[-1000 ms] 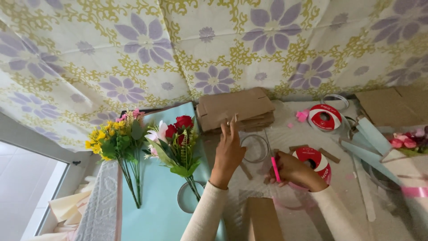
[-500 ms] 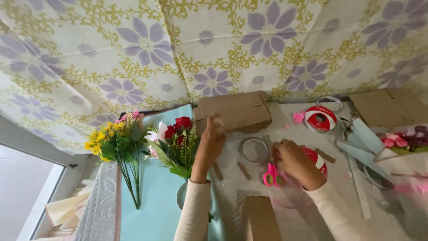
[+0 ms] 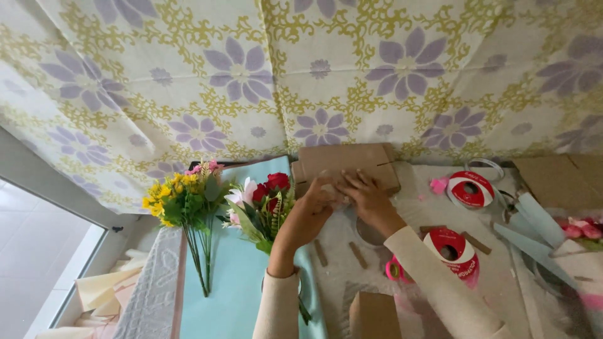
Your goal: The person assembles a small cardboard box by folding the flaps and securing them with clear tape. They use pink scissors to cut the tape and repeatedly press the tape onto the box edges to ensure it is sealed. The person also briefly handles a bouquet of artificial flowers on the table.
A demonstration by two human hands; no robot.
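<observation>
Both hands moved fwd since prior frame; pink scissors [image 3: 394, 270] now lie on table [image 3: 502, 295], released. Left hand [image 3: 308, 216] and right hand [image 3: 367, 198] meet w/ fingers narrow, pinching a small item, unclear what, at cardboard box [image 3: 345, 164] front edge. Keep grip light, wrists braced.

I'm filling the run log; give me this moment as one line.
left hand: on brown cardboard box | right hand: on same box | pink scissors: on table, released | red rose bunch: beside left hand
</observation>
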